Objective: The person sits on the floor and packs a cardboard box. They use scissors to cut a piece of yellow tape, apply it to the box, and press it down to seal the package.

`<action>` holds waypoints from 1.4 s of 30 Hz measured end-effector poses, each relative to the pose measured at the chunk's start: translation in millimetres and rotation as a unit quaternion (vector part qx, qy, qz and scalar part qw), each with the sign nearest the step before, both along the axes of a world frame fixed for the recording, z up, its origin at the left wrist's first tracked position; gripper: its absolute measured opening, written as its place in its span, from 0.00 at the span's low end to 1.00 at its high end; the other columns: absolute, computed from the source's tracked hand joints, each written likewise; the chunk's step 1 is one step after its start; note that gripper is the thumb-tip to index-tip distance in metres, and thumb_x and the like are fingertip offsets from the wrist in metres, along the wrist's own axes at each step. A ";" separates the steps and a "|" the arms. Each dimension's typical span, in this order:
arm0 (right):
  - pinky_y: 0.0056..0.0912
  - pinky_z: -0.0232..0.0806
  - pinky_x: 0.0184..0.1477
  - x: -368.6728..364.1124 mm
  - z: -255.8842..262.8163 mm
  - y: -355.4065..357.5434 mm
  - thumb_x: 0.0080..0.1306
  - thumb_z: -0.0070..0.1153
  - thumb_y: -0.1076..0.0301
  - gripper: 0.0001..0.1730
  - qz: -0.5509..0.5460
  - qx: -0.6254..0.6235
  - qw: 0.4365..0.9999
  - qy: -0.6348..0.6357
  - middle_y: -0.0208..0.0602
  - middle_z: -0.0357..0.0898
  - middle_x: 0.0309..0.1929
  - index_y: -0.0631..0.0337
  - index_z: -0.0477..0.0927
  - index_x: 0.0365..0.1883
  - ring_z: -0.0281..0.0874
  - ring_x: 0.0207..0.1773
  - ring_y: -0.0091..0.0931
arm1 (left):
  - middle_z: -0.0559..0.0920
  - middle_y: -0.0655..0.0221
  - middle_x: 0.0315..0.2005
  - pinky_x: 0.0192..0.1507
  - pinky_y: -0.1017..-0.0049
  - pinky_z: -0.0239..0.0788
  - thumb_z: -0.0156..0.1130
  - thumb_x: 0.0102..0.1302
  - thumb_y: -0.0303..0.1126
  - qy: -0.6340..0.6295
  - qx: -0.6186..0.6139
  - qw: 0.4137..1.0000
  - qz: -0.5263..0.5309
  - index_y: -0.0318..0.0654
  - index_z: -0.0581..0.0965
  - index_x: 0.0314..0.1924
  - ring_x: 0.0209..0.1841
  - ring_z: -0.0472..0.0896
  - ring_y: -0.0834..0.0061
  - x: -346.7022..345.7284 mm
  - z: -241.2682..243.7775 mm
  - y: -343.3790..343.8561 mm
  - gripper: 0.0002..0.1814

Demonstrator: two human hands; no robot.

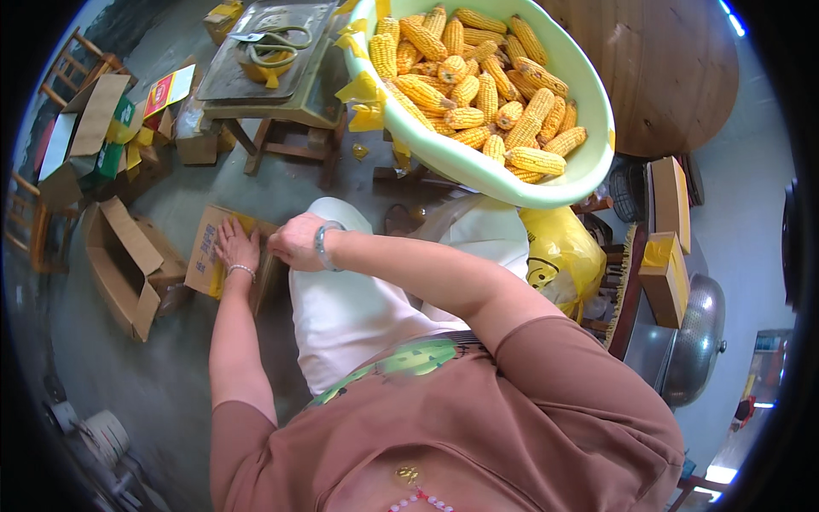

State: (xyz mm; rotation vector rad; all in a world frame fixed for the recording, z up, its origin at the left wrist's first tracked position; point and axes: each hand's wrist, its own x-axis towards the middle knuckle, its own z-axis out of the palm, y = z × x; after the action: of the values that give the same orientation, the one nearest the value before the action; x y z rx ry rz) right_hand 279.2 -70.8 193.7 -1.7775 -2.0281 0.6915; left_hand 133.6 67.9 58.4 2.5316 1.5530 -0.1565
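Beside my knee, at the left, stands a cardboard box (203, 265) with printing and yellow tape across its top. My left hand (238, 246), with a beaded bracelet, lies flat on the tape with its fingers spread. My right hand (299, 242), wearing a bangle, is curled at the box's right edge; whether it pinches tape there is hidden. A pale green plastic tub (592, 153) full of dried corn cobs (464, 117) sits ahead, with yellow tape pieces (365, 96) hanging on its left rim. Scissors (278, 46) rest on a tape roll (265, 72) on a metal-topped platform (217, 80).
An open cardboard box (131, 240) stands left of the taped one, with more cartons (96, 121) behind it. A yellow plastic bag (563, 256) is by my right knee. Two taped boxes (665, 278) and a perforated metal bowl (697, 339) are at the right. A round wooden tabletop (665, 77) rises behind the tub.
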 end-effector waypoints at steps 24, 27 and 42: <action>0.25 0.73 0.38 232.2 133.5 -261.7 0.54 0.56 0.80 0.14 -0.543 0.496 0.671 -0.090 0.37 0.81 0.38 0.61 0.79 0.40 0.80 0.37 0.26 | 0.47 0.70 0.69 0.67 0.59 0.39 0.45 0.66 0.42 -0.030 0.072 0.993 -0.085 0.47 0.55 0.67 0.71 0.43 0.66 -104.8 -104.8 -90.7 0.29; 0.39 0.63 0.57 278.8 130.2 -333.0 0.51 0.62 0.73 0.27 -0.664 0.350 0.620 -0.228 0.48 0.72 0.52 0.64 0.72 0.51 0.70 0.55 0.37 | 0.49 0.67 0.69 0.68 0.61 0.37 0.46 0.66 0.46 -0.067 -0.034 0.992 -0.105 0.49 0.54 0.67 0.71 0.44 0.65 -75.6 -52.4 -122.8 0.31; 0.42 0.70 0.46 375.6 122.7 -326.2 0.62 0.48 0.60 0.14 -0.725 -0.065 0.600 -0.332 0.44 0.80 0.41 0.57 0.81 0.38 0.78 0.47 0.39 | 0.57 0.68 0.66 0.63 0.59 0.49 0.50 0.62 0.35 -0.147 -0.055 0.987 -0.041 0.56 0.75 0.48 0.68 0.53 0.62 -89.8 -52.7 -111.5 0.14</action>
State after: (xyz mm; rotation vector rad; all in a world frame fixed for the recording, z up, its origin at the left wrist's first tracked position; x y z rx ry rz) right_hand 654.8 -397.0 316.4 -3.0977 -0.0553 -0.4536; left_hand 43.8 -43.6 5.7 2.4033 1.2922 0.1145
